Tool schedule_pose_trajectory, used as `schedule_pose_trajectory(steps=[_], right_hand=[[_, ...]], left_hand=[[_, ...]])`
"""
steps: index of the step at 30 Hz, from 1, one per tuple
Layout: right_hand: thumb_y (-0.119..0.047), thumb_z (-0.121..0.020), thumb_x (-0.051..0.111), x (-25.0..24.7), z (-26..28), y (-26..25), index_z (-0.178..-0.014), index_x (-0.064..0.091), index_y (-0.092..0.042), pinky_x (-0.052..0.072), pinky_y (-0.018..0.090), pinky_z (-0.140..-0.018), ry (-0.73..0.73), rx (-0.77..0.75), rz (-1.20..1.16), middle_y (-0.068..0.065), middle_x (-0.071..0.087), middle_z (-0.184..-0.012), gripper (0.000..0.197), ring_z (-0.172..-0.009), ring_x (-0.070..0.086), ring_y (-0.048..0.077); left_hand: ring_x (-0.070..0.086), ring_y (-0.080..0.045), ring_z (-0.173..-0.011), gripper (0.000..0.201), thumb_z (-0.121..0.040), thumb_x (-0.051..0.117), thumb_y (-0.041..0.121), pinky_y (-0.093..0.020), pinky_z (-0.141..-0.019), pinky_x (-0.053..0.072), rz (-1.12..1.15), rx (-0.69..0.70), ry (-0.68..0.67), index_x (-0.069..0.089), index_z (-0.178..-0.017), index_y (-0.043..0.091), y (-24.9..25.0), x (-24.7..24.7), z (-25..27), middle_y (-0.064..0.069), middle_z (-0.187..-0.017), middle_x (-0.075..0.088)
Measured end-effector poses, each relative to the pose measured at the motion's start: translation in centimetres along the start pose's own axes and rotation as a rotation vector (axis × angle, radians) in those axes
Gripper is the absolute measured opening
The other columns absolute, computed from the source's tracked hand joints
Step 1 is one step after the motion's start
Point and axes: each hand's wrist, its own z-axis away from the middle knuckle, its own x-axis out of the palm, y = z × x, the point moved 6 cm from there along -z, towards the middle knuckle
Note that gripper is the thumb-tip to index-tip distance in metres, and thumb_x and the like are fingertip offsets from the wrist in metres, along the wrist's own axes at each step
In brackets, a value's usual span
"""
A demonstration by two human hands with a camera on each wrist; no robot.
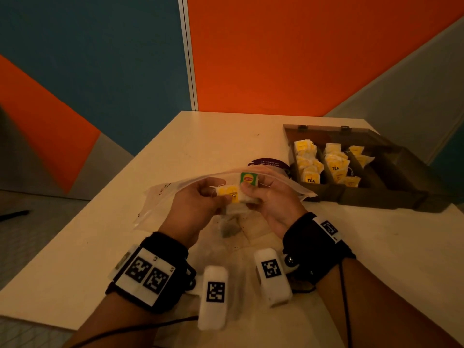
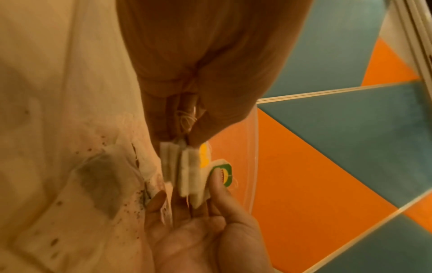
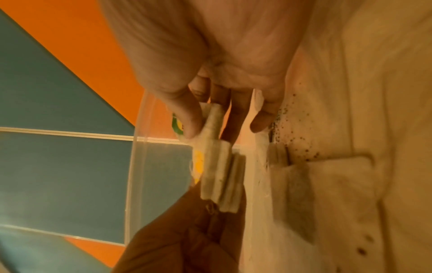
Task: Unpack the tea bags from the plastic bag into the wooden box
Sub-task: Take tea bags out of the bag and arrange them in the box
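Left hand (image 1: 198,204) and right hand (image 1: 270,199) | both pinch 1 stack of tea bags (image 1: 232,194) inside plastic bag (image 1: 155,197) mouth | wooden box (image 1: 376,194) at 2 o'clock | we keep the stack squared, strings clear.

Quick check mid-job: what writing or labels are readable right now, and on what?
"TEA": tags of two tea bags in the wooden box.
Green tag held by the right hand: logo blurred.
Purple sticker on the table: white text too small.
Wrist markers: codes only.
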Motion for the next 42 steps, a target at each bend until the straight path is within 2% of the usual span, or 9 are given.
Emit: schedule_pose_trajectory(steps=[5,10,14,21,24,29,34,38,42], right_hand=[[-0.017,-0.091,0.063,-0.1,-0.1,0.3,-0.102,0.073,-0.013,0.042,0.030,-0.064,0.014,0.055,0.048,0.006,0.072,-0.110,0.015,-0.094,0.061,0.020],[-0.009,-0.088,0.067,0.7,0.5,0.2,-0.089,0.074,-0.012,0.044,0.015,-0.058,-0.054,0.012,0.210,0.000,0.072,-0.088,0.008,-0.070,0.060,0.001],[-0.002,-0.083,0.070,0.2,0.5,0.1,-0.091,0.067,-0.006,0.043,0.007,-0.048,-0.001,0.005,0.200,0.002,0.069,-0.086,0.009,-0.057,0.060,-0.005],[-0.001,-0.079,0.075,0.2,0.5,-0.1,-0.087,0.064,-0.015,0.047,0.015,-0.053,0.030,0.002,0.217,0.005,0.072,-0.087,0.019,-0.074,0.067,0.009],[0.000,-0.079,0.074,0.2,0.8,-0.5,-0.095,0.066,-0.018,0.050,0.017,-0.057,0.025,-0.025,0.240,-0.009,0.071,-0.079,0.026,-0.073,0.067,0.007],[-0.010,-0.079,0.077,1.3,1.4,-2.7,-0.097,0.072,-0.028,0.049,0.021,-0.075,0.015,-0.315,0.651,-0.013,0.062,-0.091,0.026,-0.081,0.057,0.006],[-0.017,-0.083,0.073,3.1,2.1,-5.5,-0.097,0.076,-0.024,0.041,0.013,-0.073,-0.094,-0.445,1.033,-0.017,0.060,-0.084,0.017,-0.078,0.054,0.002],[-0.022,-0.081,0.075,3.0,2.5,-6.5,-0.084,0.075,-0.021,0.051,0.033,-0.073,-0.119,-0.426,1.264,-0.005,0.066,-0.085,0.004,-0.080,0.059,0.013],[-0.023,-0.081,0.076,0.7,4.3,-8.9,-0.081,0.075,-0.015,0.053,0.035,-0.074,-0.192,-0.335,1.288,-0.007,0.069,-0.081,0.009,-0.078,0.062,0.010]], left_hand=[[0.061,-0.022,-0.062,0.024,-0.073,0.079,-0.001,-0.033,-0.063,0.056,-0.123,0.111,0.180,0.065,-0.087,0.012,0.6,-1.7,-0.6,-0.010,-0.075,0.063],[0.064,-0.030,-0.078,0.014,-0.080,0.072,0.000,-0.046,-0.077,0.059,-0.066,0.078,0.131,0.065,-0.092,0.005,0.9,-1.3,-0.3,-0.015,-0.078,0.063],[0.067,-0.028,-0.080,0.016,-0.085,0.067,0.000,-0.041,-0.074,0.058,-0.006,0.052,0.080,0.064,-0.100,-0.001,0.9,-0.8,0.1,-0.017,-0.083,0.067],[0.067,-0.028,-0.080,0.024,-0.083,0.071,0.009,-0.044,-0.081,0.056,0.043,0.006,0.019,0.064,-0.105,0.002,0.9,-0.1,0.5,-0.020,-0.093,0.072],[0.067,-0.028,-0.078,0.030,-0.079,0.075,0.008,-0.044,-0.081,0.056,-0.009,0.022,0.018,0.064,-0.107,0.005,0.9,0.0,0.7,-0.019,-0.087,0.072],[0.065,-0.021,-0.063,0.026,-0.077,0.077,0.004,-0.047,-0.076,0.056,-0.229,0.110,0.058,0.065,-0.097,0.014,1.2,-0.2,0.5,-0.012,-0.071,0.071],[0.070,-0.020,-0.069,0.028,-0.075,0.079,0.008,-0.035,-0.069,0.055,-0.397,0.250,0.027,0.062,-0.095,0.019,2.6,0.2,0.7,-0.004,-0.068,0.074],[0.068,-0.011,-0.061,0.025,-0.076,0.077,0.003,-0.015,-0.056,0.051,-0.390,0.243,-0.016,0.064,-0.093,0.015,3.1,0.8,0.8,-0.002,-0.065,0.074],[0.067,-0.004,-0.064,0.014,-0.077,0.077,0.019,-0.015,-0.062,0.046,-0.427,0.211,-0.049,0.067,-0.087,0.021,3.6,1.3,1.4,0.000,-0.070,0.074]])
